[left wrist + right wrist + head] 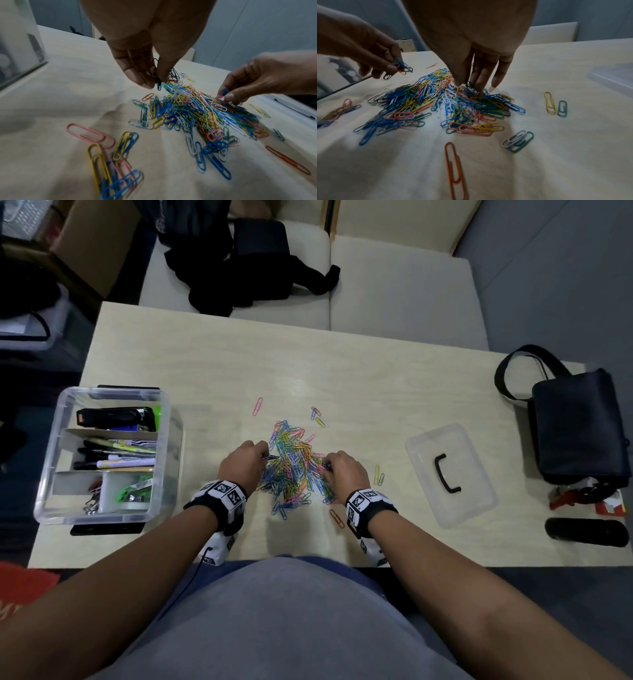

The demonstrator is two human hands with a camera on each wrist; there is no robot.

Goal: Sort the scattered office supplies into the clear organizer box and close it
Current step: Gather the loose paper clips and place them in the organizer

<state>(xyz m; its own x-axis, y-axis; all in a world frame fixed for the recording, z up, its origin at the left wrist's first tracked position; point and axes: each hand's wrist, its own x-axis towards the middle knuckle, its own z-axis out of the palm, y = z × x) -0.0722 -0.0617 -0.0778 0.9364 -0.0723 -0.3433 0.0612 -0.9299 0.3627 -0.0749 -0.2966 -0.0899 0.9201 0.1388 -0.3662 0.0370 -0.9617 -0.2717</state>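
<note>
Heap of multicoloured wire paper clips (294, 463) at table (376, 378) centre; clear divided plastic organizer box (102, 455) at 9 o'clock, lid off. Left hand (244, 462) pinches few dark clips; right hand (344, 470) fingertips pinch into heap. Judged light, slippery, tangle-prone: scoop bunches, not singles.

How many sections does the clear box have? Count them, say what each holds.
4. Across the box far end, a black stapler; across the middle, pens; near left, metal clips; near right, green packets. Contents may hide more dividers.
</note>
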